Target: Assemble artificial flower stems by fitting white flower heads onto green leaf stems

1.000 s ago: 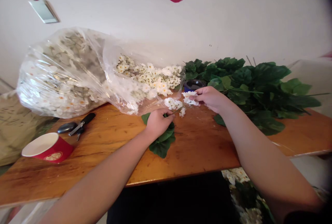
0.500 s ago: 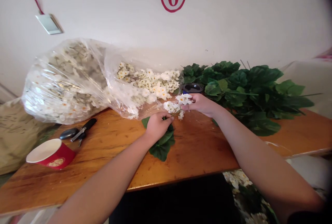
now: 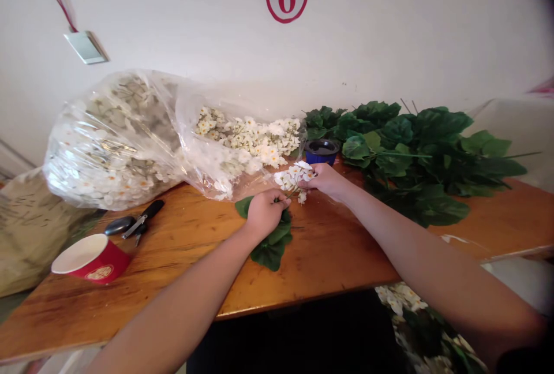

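My left hand (image 3: 266,212) is closed round the stems of a small spray of white flowers (image 3: 295,178), over the middle of the table. Green leaves (image 3: 272,250) stick out from under and below that hand. At the right side of the blossoms, my right hand (image 3: 325,180) has its fingers pinched on the flowers. Just behind it stands a dark blue round container (image 3: 321,153) with a black rim.
A clear plastic bag (image 3: 116,137) of white flowers spills open at the back left. Green leaves (image 3: 415,149) are heaped at the back right. A red paper cup (image 3: 108,261) and keys (image 3: 141,223) lie on the wooden table (image 3: 182,258) at left.
My right hand has moved slightly left and down, nearer my left hand, so more of the blue container shows. The view has shifted a little.
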Demonstrator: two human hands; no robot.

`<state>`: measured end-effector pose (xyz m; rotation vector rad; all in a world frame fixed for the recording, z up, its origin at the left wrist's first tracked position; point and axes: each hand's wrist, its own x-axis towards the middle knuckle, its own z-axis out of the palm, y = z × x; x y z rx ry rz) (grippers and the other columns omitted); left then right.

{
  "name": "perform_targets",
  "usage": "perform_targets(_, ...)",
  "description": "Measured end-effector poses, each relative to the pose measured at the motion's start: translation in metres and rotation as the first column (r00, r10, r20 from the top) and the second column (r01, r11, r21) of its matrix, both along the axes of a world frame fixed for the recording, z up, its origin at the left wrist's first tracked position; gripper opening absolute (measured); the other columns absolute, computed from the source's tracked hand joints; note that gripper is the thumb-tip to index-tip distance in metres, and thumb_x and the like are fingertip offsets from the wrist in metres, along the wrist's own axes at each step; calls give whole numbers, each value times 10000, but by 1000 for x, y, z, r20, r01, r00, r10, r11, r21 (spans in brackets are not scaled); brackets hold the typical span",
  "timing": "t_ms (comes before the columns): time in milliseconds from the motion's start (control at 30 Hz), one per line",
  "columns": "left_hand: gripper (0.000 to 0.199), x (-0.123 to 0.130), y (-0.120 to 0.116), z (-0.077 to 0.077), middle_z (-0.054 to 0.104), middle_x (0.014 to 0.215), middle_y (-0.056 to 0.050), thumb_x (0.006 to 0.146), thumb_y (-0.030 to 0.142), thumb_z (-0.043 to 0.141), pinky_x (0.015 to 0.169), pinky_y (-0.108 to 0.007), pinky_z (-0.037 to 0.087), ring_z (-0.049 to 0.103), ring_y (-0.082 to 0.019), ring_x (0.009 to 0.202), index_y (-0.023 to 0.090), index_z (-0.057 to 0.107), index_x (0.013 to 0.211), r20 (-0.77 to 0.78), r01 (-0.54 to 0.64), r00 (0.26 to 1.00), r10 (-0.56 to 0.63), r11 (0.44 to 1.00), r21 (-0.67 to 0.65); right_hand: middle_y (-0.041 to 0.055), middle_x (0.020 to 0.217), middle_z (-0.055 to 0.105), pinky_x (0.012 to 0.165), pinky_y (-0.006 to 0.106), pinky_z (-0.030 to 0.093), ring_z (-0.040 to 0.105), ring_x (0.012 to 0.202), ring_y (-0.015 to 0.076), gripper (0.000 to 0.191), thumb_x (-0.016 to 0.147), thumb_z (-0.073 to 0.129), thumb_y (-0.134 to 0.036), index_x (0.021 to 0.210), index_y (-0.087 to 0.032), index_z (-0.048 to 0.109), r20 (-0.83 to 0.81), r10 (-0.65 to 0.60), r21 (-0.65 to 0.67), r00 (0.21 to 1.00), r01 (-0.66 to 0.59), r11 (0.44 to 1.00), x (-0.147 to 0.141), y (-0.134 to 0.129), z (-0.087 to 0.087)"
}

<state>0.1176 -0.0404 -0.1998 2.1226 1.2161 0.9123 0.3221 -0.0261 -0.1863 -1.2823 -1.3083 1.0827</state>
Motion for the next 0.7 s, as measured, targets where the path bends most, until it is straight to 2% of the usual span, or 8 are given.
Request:
perform_targets(333, 167, 2, 3, -4, 621, 622, 21, 756, 281, 644, 634, -271, 397, 556, -150, 645, 198, 631, 612, 21, -35, 999, 37, 997, -74, 41, 725, 686, 508, 233, 479, 584, 575, 131, 294, 558, 800, -175, 813, -135, 660, 74, -32, 9, 997, 32, 999, -9, -3, -4)
perform_targets(700, 131, 2, 4, -4, 653, 662, 6, 745, 256, 646, 656, -285, 412, 579, -160, 670, 200, 655, 627, 21, -69, 997, 72, 990, -120, 4, 617, 626, 499, 237, 458, 531, 509, 108, 257, 576, 784, -156, 774, -139, 622, 38, 4, -55, 999, -2, 998, -13, -3, -7)
